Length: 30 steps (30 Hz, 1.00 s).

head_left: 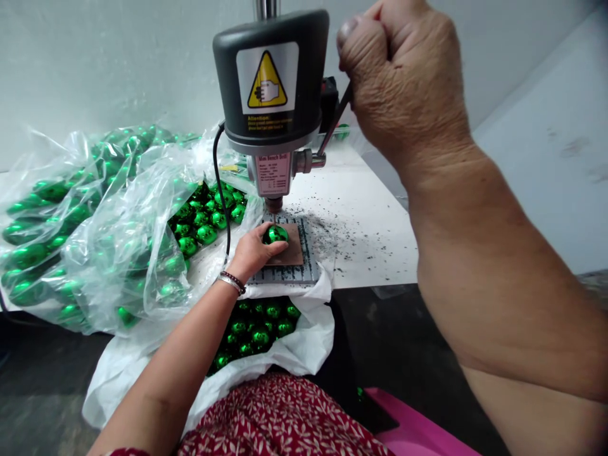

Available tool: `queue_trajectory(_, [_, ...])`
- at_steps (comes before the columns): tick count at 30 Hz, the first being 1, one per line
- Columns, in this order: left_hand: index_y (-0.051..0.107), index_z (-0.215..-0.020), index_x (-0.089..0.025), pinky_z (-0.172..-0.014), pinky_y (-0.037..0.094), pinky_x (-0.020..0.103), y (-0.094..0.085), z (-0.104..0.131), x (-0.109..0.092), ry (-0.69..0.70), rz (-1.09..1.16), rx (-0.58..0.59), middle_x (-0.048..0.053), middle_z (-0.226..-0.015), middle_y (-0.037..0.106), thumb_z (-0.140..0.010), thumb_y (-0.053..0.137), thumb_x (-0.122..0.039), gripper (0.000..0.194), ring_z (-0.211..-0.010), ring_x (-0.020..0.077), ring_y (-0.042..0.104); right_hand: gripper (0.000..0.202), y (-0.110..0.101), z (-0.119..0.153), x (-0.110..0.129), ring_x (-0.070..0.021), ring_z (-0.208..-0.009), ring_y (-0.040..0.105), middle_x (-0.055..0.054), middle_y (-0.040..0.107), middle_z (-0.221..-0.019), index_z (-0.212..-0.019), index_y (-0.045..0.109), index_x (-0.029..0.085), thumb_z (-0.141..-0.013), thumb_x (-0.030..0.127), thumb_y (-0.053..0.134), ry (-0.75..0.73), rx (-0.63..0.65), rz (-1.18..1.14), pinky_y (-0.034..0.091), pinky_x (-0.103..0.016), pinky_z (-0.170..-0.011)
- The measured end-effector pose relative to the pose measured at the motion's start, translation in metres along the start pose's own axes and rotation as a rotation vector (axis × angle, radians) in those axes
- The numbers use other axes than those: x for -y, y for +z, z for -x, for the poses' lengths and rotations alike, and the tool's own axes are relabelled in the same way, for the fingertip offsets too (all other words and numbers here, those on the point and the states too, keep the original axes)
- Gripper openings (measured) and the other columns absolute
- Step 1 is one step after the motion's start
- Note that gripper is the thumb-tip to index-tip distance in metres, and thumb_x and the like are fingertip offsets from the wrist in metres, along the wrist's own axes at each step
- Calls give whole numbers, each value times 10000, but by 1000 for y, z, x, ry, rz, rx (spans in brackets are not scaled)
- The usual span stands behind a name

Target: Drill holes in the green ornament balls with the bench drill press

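A shiny green ball ornament (275, 235) sits on a brown board (293, 252) on the drill's metal base. My left hand (255, 252) is closed around its side, thumb in front and fingers behind. Right above the ball is the thin bit of a mini bench drill (272, 82); whether its tip has entered the ball I cannot tell. My right hand (403, 69) is raised at the upper right, wrapped round the end of the drill's feed lever (336, 120). A yellow warning label marks the dark drill housing.
Clear plastic bags (128, 234) full of green balls cover the table's left side. A white sack (313, 342) with more balls lies open below the table edge. Dark shavings (346, 237) litter the white table (380, 266). A black cable (215, 171) hangs beside the drill. Something pink (413, 424) stands lower right.
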<state>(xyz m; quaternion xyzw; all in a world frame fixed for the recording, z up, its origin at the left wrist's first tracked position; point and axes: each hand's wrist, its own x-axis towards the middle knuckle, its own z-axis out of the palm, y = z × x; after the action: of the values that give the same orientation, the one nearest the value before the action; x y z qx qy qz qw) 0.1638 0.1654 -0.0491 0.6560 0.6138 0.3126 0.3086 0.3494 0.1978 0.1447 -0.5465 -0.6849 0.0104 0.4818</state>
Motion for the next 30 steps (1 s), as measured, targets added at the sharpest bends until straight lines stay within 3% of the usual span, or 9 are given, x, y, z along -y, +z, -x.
queue_trajectory(6, [720, -1195, -210, -840, 507, 314, 4, 2, 5, -18, 33, 8, 30, -949, 750, -710, 783, -403, 526, -906, 232, 679, 256, -3, -4, 7, -19, -712, 374, 39, 470, -758, -836, 606, 112, -961, 221, 411, 2, -27, 79, 292, -210, -774])
queue_trajectory(11, [730, -1180, -212, -847, 512, 309, 6, 2, 2, -62, 92, -7, 26, -938, 757, -682, 813, -343, 521, -912, 223, 670, 267, -6, -2, 8, -41, -697, 360, 18, 475, -770, -814, 591, 150, -937, 281, 395, -21, -1, 180, 332, -254, -806])
queue_trajectory(15, [728, -1194, -215, -841, 516, 306, 8, 1, 5, -70, 117, -11, 36, -964, 761, -668, 829, -344, 551, -922, 225, 673, 184, -11, 9, 13, -58, -712, 364, 8, 472, -767, -772, 490, 168, -910, 253, 401, -5, -9, 174, 339, -262, -808])
queue_trajectory(23, [680, -1299, -224, -885, 507, 345, 8, 3, 4, -99, 59, 5, 62, -1062, 764, -690, 821, -377, 643, -998, 263, 687, 241, -21, 31, 28, -100, -617, 235, -7, 376, -671, -715, 366, 194, -885, 356, 420, 83, 18, 344, 217, -289, -673])
queue_trajectory(27, [697, -1271, -240, -918, 496, 362, 7, 4, 3, -97, 41, -5, 63, -1084, 763, -679, 833, -391, 626, -1021, 278, 689, 172, -14, 47, 22, -82, -605, 186, -1, 416, -695, -781, 458, 197, -893, 318, 411, 122, -44, 440, 202, -281, -679])
queue_trajectory(30, [708, -1245, -251, -928, 490, 361, 7, 5, 3, -77, 38, -14, 60, -1098, 763, -686, 829, -391, 589, -1032, 279, 685, 199, -7, 62, 12, -62, -605, 286, 1, 499, -743, -855, 530, 193, -922, 323, 394, 51, -111, 424, 240, -279, -691])
